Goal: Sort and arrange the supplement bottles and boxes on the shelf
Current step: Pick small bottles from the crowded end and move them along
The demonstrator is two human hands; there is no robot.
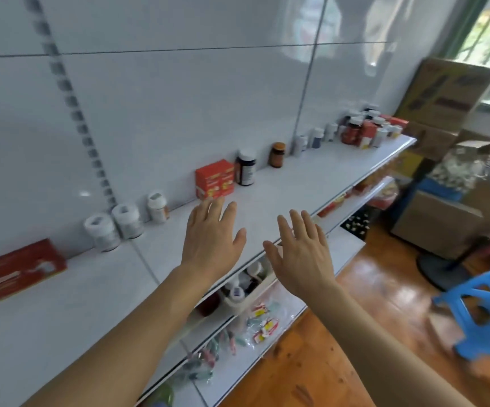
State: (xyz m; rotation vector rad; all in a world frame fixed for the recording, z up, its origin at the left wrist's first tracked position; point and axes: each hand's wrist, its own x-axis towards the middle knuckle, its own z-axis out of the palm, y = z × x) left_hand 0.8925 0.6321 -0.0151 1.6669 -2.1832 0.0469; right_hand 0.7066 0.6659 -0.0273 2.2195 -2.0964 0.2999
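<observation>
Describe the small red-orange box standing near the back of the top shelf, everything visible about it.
The small red-orange cardboard box stands upright on the white shelf, close to the white back panel. Its front looks like two matching panels side by side with yellow and white print, too blurred to read. It looks closed and undamaged. A dark bottle with a white label stands right beside it, touching or nearly so. The left hand, fingers spread, hovers just in front; contact cannot be told.
</observation>
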